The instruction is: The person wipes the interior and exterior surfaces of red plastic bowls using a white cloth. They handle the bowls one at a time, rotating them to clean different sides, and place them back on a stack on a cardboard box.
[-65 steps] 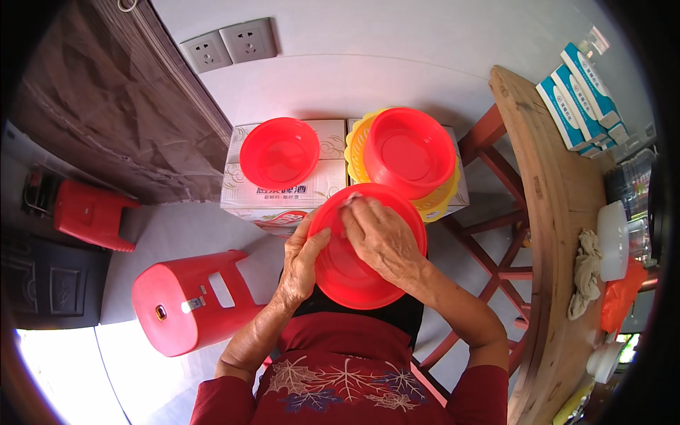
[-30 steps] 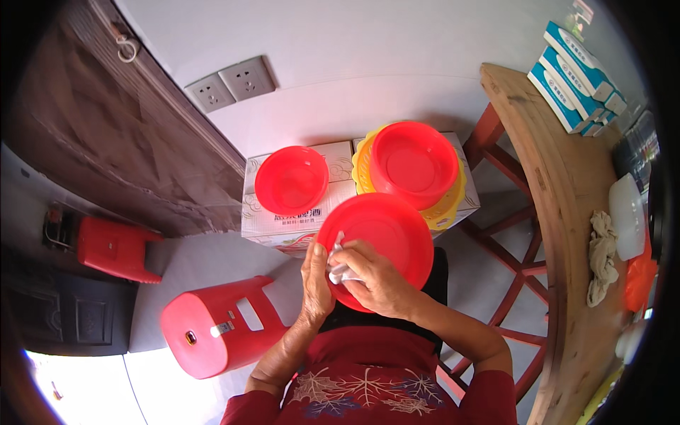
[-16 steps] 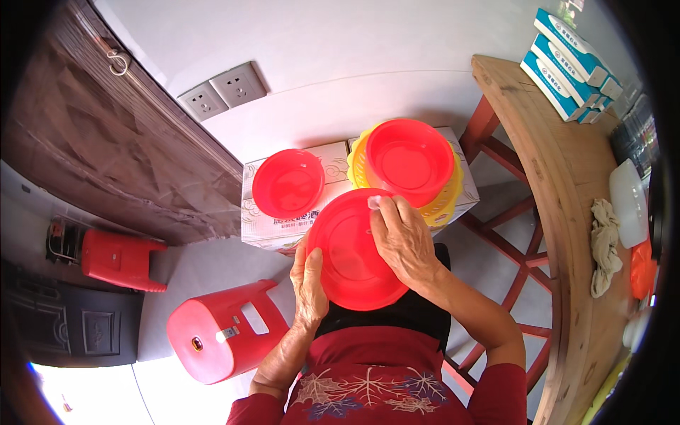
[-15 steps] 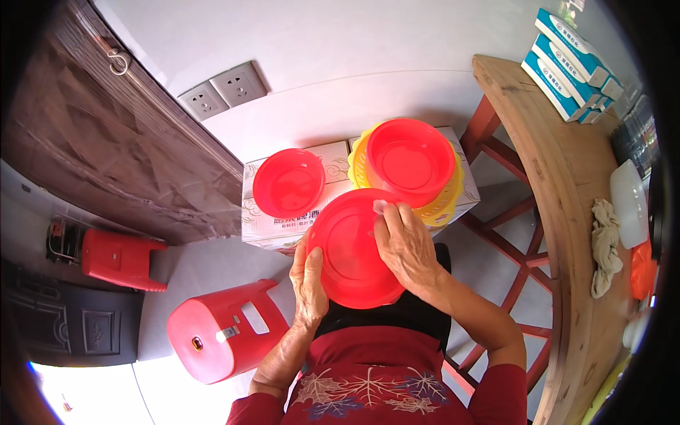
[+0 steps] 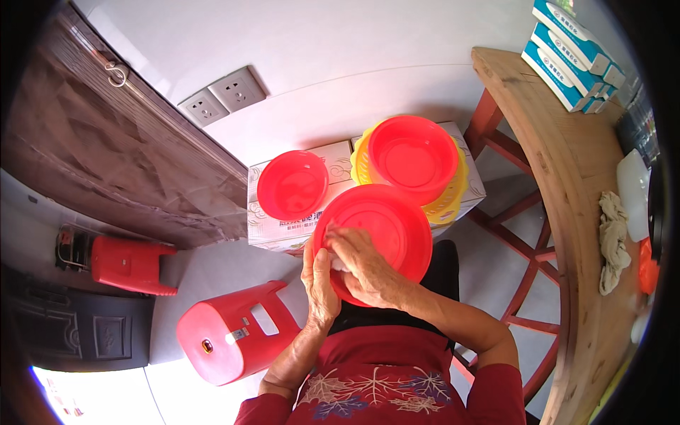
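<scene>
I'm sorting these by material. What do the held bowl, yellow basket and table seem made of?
Held bowl: probably plastic, fairly glossy, judging by its even red colour and soft sheen.
Yellow basket: likely moulded plastic, given its regular slots and scalloped edge.
Table: apparently wood, with visible grain; whether it's varnished is unclear.

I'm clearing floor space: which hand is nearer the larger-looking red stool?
Left. The left hand, holding a red bowl, is up and right of the stool; the right hand, over that bowl, is farther right.
</scene>
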### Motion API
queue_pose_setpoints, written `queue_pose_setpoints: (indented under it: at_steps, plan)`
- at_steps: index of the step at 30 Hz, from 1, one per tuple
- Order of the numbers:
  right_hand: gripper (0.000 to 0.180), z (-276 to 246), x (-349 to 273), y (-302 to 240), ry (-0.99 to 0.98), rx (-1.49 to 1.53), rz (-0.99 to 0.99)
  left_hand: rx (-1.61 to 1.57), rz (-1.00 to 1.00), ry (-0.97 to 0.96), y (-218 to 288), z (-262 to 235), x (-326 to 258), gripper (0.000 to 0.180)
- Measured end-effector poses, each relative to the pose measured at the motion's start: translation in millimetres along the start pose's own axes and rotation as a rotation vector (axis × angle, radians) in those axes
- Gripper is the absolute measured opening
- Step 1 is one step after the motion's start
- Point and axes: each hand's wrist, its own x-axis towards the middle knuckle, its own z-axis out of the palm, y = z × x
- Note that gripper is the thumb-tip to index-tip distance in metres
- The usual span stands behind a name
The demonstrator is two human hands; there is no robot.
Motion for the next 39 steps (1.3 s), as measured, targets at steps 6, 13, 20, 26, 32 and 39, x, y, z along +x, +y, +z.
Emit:
queue_pose_setpoints:
  at_steps: [6,13,20,26,32,39]
  plan:
    - [0.041,-18.6,-16.3,-2.3,-0.462,0.161,0.091,0.011,-0.059,0.147,4.9,-7.3,3.3,0.038]
    - [0.036,-85.0,-9.7,11.0,-0.543,0.343,0.225,0.051,0.111,0.107,-0.3,-13.3,7.2,0.042]
    - [0.071,-21.6,0.3,16.7,0.003,-0.305,0.046,0.026,0.133,0.099,9.0,5.4,4.4,0.047]
    - [0.051,-1.0,-14.7,-3.5,-0.173,-0.159,-0.166,0.064,0.057,0.093,4.7,-10.5,4.4,0.048]
    - [0.033,-50.4,-31.5,8.0,-0.619,0.184,0.051,0.163,0.23,0.065,12.1,-12.1,2.6,0.047]
    - [0.046,-24.5,-17.8,16.3,-0.012,-0.919,-0.002,0.337,0.369,0.089,19.6,5.4,-1.6,0.05]
